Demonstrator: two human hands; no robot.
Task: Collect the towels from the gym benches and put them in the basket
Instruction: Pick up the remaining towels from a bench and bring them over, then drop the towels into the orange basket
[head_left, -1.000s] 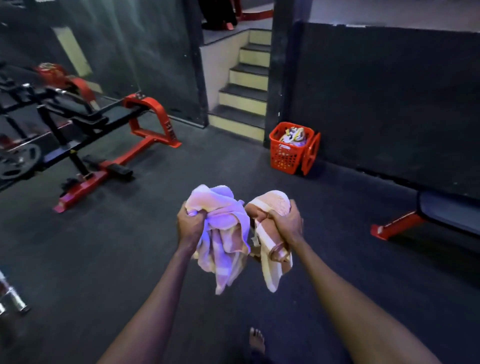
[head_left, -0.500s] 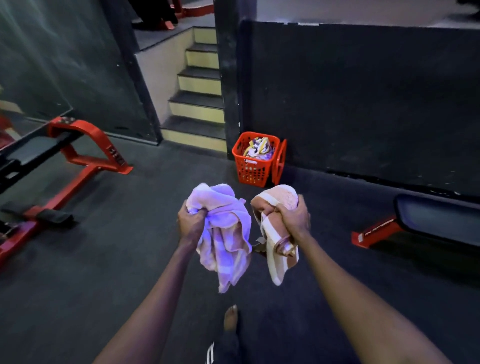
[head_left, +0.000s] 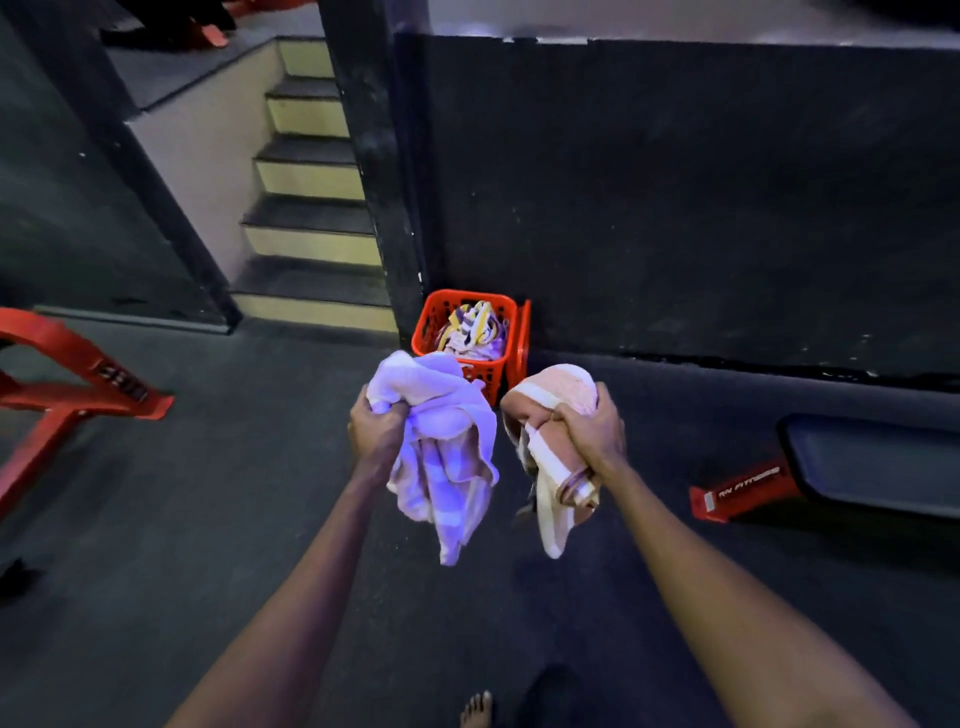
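My left hand (head_left: 376, 428) is clenched on a bunched lilac-and-pink towel (head_left: 447, 457) that hangs down below the fist. My right hand (head_left: 589, 428) grips a crumpled pink-and-cream striped towel (head_left: 553, 467), also dangling. Both are held out at chest height in front of me. Straight ahead on the floor stands a red plastic basket (head_left: 431, 322) against the black wall, with striped towels (head_left: 475, 327) piled inside. The lilac towel's top overlaps the basket's lower front in this view.
Yellow-edged stairs (head_left: 311, 208) rise to the left of a black pillar (head_left: 374, 171). A red bench frame (head_left: 78, 384) lies at the left, and a black padded bench with a red foot (head_left: 748, 491) at the right. My bare foot (head_left: 475, 709) shows at the bottom.
The basket has come closer and toward the centre of the view as I walk at it. The left bench has slid out to the edge. Both hands keep their grip on the towels.
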